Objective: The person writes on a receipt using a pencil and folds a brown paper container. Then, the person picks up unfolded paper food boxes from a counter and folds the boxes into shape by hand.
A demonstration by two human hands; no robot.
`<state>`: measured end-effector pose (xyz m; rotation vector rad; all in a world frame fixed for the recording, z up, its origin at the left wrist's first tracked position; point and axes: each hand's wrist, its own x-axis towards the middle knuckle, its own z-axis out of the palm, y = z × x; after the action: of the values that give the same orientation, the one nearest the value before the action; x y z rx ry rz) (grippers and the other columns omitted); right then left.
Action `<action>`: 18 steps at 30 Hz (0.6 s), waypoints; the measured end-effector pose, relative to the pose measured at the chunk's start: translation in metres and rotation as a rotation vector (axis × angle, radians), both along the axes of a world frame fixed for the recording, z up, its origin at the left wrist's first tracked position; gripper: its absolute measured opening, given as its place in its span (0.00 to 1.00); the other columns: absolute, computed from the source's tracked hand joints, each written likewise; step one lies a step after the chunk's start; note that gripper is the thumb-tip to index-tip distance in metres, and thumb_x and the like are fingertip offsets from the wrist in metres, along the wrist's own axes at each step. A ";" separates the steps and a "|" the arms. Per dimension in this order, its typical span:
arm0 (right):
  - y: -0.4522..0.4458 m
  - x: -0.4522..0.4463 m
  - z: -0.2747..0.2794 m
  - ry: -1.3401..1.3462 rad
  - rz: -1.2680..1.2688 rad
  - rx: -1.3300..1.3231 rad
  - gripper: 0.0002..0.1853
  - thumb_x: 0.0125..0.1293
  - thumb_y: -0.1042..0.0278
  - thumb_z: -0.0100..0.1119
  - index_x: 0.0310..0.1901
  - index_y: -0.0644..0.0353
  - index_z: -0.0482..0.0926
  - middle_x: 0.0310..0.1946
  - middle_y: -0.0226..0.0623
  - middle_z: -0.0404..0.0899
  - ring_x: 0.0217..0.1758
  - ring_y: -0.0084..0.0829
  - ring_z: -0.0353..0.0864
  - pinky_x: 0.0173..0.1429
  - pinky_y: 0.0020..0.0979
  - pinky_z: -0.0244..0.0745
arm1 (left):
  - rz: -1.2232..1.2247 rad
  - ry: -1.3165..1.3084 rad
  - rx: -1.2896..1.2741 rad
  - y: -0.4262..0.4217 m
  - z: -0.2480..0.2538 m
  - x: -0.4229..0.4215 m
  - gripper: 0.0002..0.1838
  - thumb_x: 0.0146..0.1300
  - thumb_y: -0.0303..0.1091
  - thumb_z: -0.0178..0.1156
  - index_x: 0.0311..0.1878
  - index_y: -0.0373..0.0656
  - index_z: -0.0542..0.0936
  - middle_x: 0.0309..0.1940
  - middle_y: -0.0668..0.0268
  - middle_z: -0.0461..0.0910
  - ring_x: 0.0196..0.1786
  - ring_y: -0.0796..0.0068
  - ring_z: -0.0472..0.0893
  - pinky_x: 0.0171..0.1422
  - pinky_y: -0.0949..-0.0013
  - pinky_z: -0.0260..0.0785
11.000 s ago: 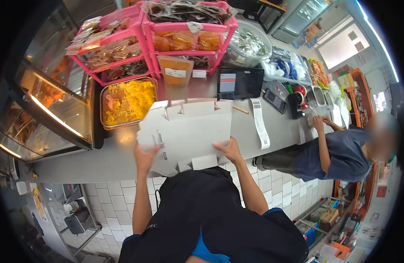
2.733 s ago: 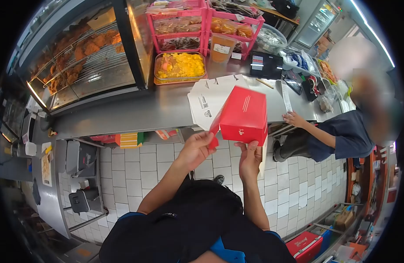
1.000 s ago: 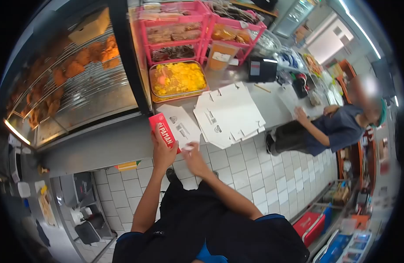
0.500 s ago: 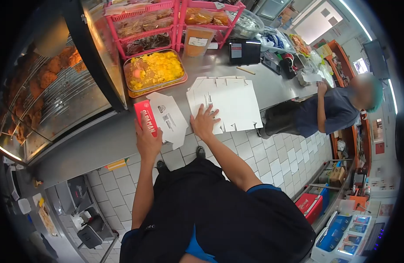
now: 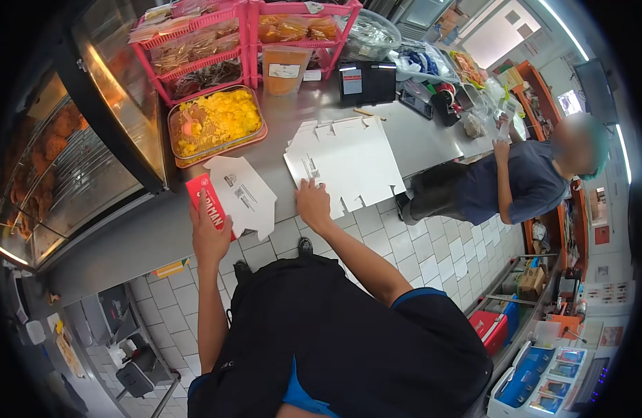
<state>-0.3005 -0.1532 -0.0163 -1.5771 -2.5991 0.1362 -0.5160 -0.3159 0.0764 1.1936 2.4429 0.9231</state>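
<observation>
On the metal counter's front edge, a partly folded box [image 5: 246,198] shows a red printed side and a white inner face. My left hand [image 5: 211,237] grips its red side, thumb and fingers around the panel. Flat white cardboard sheets [image 5: 352,164] lie stacked to its right. My right hand [image 5: 314,203] rests on the lower left edge of that stack, fingers bent and slightly apart, with nothing seen lifted in it. Behind the box stands a tray of yellow food [image 5: 216,124].
A glass cabinet [image 5: 77,160] with fried food stands at left. Pink racks [image 5: 248,42] hold packets behind the counter [image 5: 126,240]. A black tablet [image 5: 367,83], a pencil [image 5: 368,113] and a phone [image 5: 416,103] lie at the back. A co-worker [image 5: 502,181] stands at right holding paper.
The red box, shown closed-up earlier, is now a folded-flat shape at the left. My right hand has left it and moved onto the white stack, its fingers now more bent. The view has shifted.
</observation>
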 end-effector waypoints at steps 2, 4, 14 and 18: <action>0.007 0.009 0.017 0.078 -0.041 -0.052 0.19 0.69 0.62 0.51 0.57 0.63 0.73 0.44 0.58 0.80 0.47 0.61 0.80 0.44 0.53 0.79 | -0.101 -0.104 0.145 -0.014 -0.014 -0.016 0.43 0.59 0.36 0.64 0.76 0.51 0.56 0.72 0.39 0.57 0.74 0.40 0.59 0.74 0.51 0.59; 0.011 0.019 0.051 0.174 -0.126 0.057 0.11 0.61 0.73 0.50 0.45 0.62 0.75 0.18 0.48 0.79 0.25 0.52 0.82 0.33 0.51 0.76 | -0.069 -0.074 0.128 -0.020 -0.002 -0.017 0.42 0.60 0.37 0.65 0.76 0.50 0.57 0.72 0.40 0.58 0.75 0.41 0.58 0.75 0.51 0.56; -0.084 0.024 0.164 0.624 0.314 0.263 0.14 0.65 0.73 0.59 0.53 0.61 0.79 0.45 0.43 0.83 0.47 0.48 0.82 0.58 0.47 0.75 | -0.282 -0.558 0.365 0.031 0.095 0.085 0.34 0.63 0.37 0.65 0.68 0.34 0.65 0.64 0.48 0.70 0.67 0.56 0.69 0.71 0.61 0.60; -0.088 0.024 0.201 0.956 0.435 -0.193 0.20 0.62 0.68 0.66 0.54 0.66 0.77 0.54 0.49 0.80 0.57 0.50 0.79 0.66 0.48 0.69 | -0.177 -0.807 0.475 0.043 0.100 0.069 0.22 0.63 0.27 0.63 0.60 0.32 0.73 0.51 0.59 0.80 0.54 0.69 0.78 0.60 0.66 0.69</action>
<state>-0.2770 -0.2412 0.1843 -0.6469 -2.0871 0.9290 -0.4471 -0.2734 0.1764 0.8802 1.5037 1.5942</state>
